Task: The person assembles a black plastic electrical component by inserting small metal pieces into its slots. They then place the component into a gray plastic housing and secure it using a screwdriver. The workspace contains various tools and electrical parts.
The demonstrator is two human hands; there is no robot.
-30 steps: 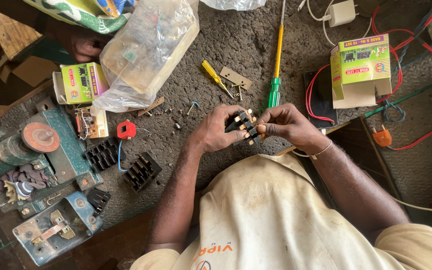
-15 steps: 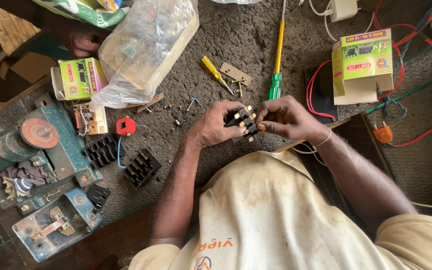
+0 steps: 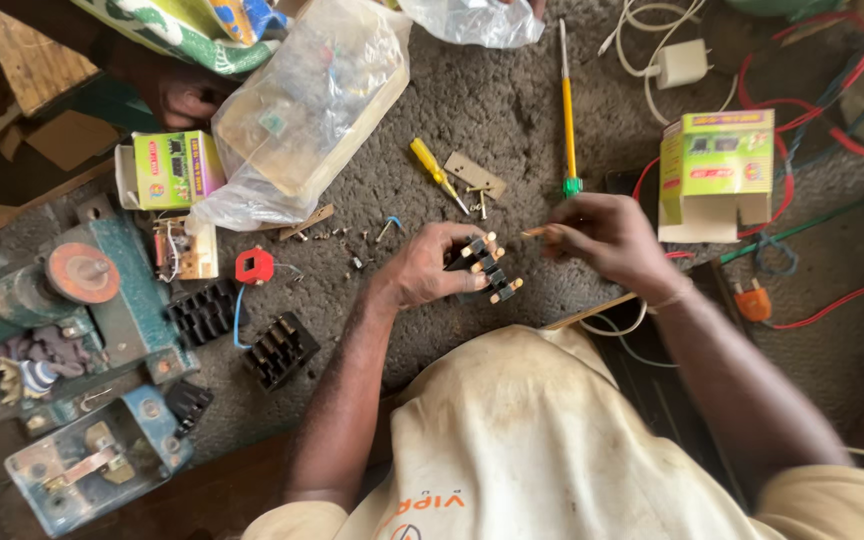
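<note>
My left hand (image 3: 430, 266) grips a small black electrical part with several brass pins (image 3: 487, 268), held over the grey mat. My right hand (image 3: 604, 232) is a short way to the right of it, fingers pinched on a thin brass-coloured piece (image 3: 533, 232) that points at the black part. A long yellow screwdriver with a green tip (image 3: 568, 110) lies just beyond my right hand. A small yellow screwdriver (image 3: 437, 174) lies beyond my left hand, next to a small flat board (image 3: 475, 175) and loose screws.
A green and yellow box (image 3: 717, 165) stands right; another (image 3: 167, 170) left, by a clear plastic bag (image 3: 302, 110). Black finned parts (image 3: 279, 349), a red plug (image 3: 254, 266), teal metal machinery (image 3: 72, 330), a white charger (image 3: 680, 62) and red wires (image 3: 832, 120) surround the mat.
My right hand has pulled away to the right from the black part, now holding a thin brass piece. My left hand keeps the black part in about the same place.
</note>
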